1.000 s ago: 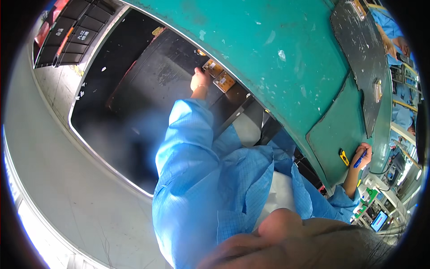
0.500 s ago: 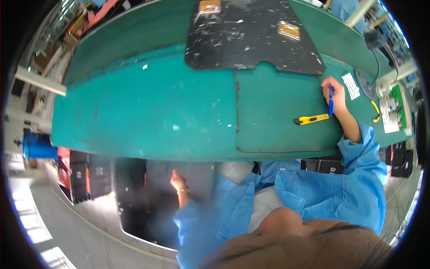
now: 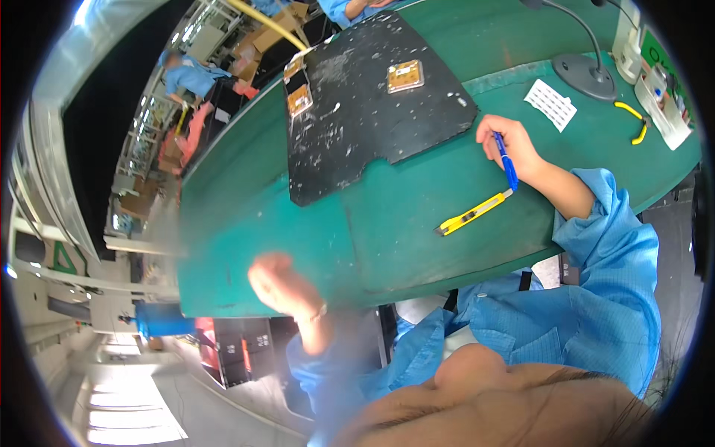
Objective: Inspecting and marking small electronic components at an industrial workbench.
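Your right hand (image 3: 514, 149) is closed around a blue pen (image 3: 507, 162), its long axis slanting from your fingertips back toward you. The yellow utility knife (image 3: 474, 213) lies on the green worktop (image 3: 417, 257), on your side of that hand and to its left, one end close by the pen's lower end; your right hand is nearer it. Your left hand (image 3: 281, 284) is a blur above the worktop's near edge, so its opening and contents can't be told.

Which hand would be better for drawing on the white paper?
Probably the right hand: it holds the blue pen and is closer to the white paper. The left hand is farther away.
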Tool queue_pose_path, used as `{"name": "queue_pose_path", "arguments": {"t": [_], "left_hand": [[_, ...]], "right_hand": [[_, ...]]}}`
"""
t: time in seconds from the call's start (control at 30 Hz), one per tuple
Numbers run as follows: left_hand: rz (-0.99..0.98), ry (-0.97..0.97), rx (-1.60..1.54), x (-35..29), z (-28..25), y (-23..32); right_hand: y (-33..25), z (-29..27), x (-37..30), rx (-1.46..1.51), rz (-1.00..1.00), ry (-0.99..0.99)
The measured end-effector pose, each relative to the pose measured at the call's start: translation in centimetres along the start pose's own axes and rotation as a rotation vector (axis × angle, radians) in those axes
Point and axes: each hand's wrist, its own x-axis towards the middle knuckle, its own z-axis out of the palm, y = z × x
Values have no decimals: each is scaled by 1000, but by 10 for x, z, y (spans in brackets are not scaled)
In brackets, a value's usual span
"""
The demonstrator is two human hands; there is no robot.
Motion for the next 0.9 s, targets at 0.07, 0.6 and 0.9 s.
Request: {"name": "queue_pose_path", "arguments": {"t": [0.07,0.6,0.9], "left_hand": [[-86,-333,-47,6,74,-12],[-102,-817,908,1,351,-114],[-74,-947,-124,-63,286,-23]], "right_hand": [[9,-11,-2,60,24,36],[4,-14,9,255,-73,40],[-15,-13,6,677,255,77]]}}
